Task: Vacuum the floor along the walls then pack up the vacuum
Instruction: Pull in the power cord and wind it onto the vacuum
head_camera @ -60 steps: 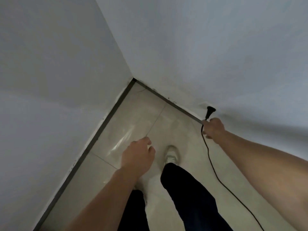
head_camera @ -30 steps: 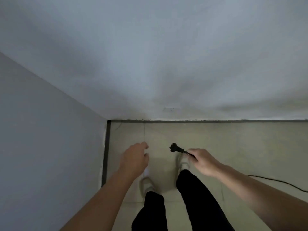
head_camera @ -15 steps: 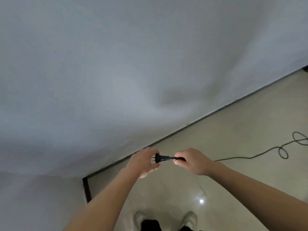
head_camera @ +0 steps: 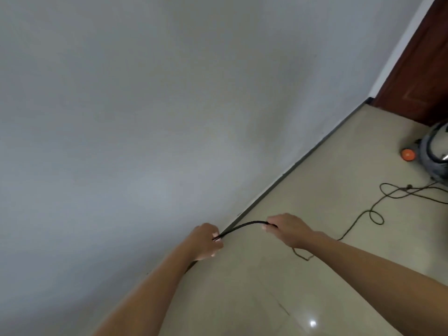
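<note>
The light is dim and even: a flat grey-blue cast lies over the wall (head_camera: 145, 105), with a paler patch low in its middle. One small white glint sits on the glossy floor (head_camera: 266, 299) — the only glare. Shadows are faint and soft-edged. The whole frame lacks sharpness; the cord (head_camera: 244, 225) smears slightly, and the vacuum (head_camera: 436, 151) at the right edge is blurred — its details are lost.

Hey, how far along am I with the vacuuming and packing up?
Vacuuming looks done: the vacuum sits unattended by the door. In hand: your left hand and right hand grip a stretch of the cord. Left: most of it lies in loose loops on the floor, so wind it up, then stow the vacuum.
</note>
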Tool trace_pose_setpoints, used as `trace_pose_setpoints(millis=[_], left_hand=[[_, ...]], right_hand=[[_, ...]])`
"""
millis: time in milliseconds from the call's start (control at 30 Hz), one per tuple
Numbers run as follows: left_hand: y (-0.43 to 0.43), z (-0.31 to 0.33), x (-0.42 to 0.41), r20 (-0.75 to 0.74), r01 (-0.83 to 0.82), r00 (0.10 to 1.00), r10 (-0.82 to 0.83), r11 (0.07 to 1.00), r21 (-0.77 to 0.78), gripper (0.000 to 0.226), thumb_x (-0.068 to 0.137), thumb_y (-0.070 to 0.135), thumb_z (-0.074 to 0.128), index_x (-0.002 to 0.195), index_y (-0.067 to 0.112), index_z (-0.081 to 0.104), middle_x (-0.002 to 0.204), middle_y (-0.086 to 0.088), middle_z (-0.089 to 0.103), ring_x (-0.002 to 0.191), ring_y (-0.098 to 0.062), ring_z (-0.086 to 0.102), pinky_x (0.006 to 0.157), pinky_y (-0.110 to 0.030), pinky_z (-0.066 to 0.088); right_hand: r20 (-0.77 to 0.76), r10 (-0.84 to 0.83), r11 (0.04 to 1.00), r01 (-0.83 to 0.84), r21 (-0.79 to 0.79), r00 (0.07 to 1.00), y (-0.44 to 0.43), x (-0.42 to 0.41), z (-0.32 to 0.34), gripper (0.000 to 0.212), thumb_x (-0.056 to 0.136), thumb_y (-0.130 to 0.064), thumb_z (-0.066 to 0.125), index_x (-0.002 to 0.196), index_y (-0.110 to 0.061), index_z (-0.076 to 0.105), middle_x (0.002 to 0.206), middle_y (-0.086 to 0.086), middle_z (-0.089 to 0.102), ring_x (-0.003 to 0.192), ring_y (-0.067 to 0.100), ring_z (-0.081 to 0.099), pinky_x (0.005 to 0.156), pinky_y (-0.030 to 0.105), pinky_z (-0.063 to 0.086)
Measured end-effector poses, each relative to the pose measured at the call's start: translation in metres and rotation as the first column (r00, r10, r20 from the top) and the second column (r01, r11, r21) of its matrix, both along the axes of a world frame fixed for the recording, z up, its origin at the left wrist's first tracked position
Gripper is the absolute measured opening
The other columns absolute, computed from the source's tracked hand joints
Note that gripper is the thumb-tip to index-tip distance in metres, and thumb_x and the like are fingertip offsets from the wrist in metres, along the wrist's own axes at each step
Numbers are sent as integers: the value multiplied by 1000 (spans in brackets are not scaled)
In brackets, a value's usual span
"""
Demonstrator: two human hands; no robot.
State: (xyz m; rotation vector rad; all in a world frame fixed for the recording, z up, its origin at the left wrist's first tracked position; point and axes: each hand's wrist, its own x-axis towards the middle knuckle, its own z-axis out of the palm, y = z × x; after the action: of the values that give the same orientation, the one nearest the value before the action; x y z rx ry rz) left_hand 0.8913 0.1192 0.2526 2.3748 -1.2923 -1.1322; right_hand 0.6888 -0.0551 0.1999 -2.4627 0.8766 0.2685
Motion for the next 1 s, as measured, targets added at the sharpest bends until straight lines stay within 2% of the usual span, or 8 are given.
trace_pose_setpoints(millis=[67, 233, 333, 433, 600, 767, 900, 1000], left_hand=[[-30, 10, -10, -137, -91, 987, 82, 994, -61, 28, 93, 29, 55, 71, 12, 56, 63, -7, 55, 50, -15, 53, 51, -19, 43], [-94, 46, 10, -465, -469, 823, 328, 853, -229, 39, 91, 27, 64, 58, 17, 45, 53, 2, 32, 42, -11, 26, 40, -21, 23], [-132, 68, 48, -636, -675, 646, 421, 705, -219, 40, 90, 19, 63, 60, 20, 37, 51, 4, 28, 41, -11, 21, 39, -21, 19], [-173, 80, 83, -699, -745, 570, 432, 630, -218, 34, 90, 16, 60, 62, 18, 40, 47, 6, 28, 38, -10, 20, 36, -20, 19], [-255, 65, 94, -531, -605, 742, 409, 749, -269, 33, 91, 23, 60, 62, 14, 47, 47, 3, 31, 41, -13, 23, 40, -22, 22], [-341, 41, 32, -452, -267, 885, 114, 919, -290, 22, 93, 22, 54, 81, 6, 63, 53, -3, 55, 42, -13, 37, 44, -23, 29], [-388, 30, -38, -465, -26, 879, -110, 961, -275, 7, 89, 8, 58, 86, 2, 59, 77, -16, 66, 53, -18, 44, 44, -23, 31], [-417, 20, -85, -447, 140, 858, -254, 952, -273, 10, 90, 11, 59, 88, 1, 60, 79, -8, 62, 53, -12, 47, 47, -19, 34]], right_hand=[[32, -8, 1000, 8, -12, 999, -17, -5, 14, 37, 100, -45, 43, 80, -16, 53, 72, -4, 52, 72, 21, 51, 60, 34, 32], [-20, -289, 955, 287, -71, 957, -76, -54, 3, 30, 98, -40, 48, 75, -21, 51, 78, -2, 55, 80, 23, 57, 63, 31, 36], [-203, -461, 888, 450, -97, 864, -108, -108, -26, 23, 101, -37, 45, 88, -22, 55, 95, 3, 65, 96, 24, 63, 72, 29, 44], [-372, -598, 793, 590, -150, 710, -125, -169, -57, 23, 103, -34, 42, 102, -18, 58, 109, 5, 67, 102, 23, 63, 79, 29, 48], [-345, -733, 658, 740, -139, 586, -147, -198, -64, 27, 105, -35, 37, 96, -18, 56, 91, 2, 63, 95, 24, 63, 77, 30, 46], [-162, -696, 715, 697, -59, 700, -162, -139, -18, 29, 105, -40, 34, 97, -18, 51, 80, 4, 57, 76, 25, 53, 66, 33, 39], [-54, -583, 810, 575, -119, 811, -173, -116, 18, 30, 106, -40, 31, 106, -17, 50, 71, 1, 51, 65, 23, 49, 61, 32, 33], [77, -550, 820, 555, -137, 832, -192, -127, 39, 27, 106, -38, 33, 104, -17, 49, 64, -5, 46, 53, 16, 42, 58, 31, 31]])
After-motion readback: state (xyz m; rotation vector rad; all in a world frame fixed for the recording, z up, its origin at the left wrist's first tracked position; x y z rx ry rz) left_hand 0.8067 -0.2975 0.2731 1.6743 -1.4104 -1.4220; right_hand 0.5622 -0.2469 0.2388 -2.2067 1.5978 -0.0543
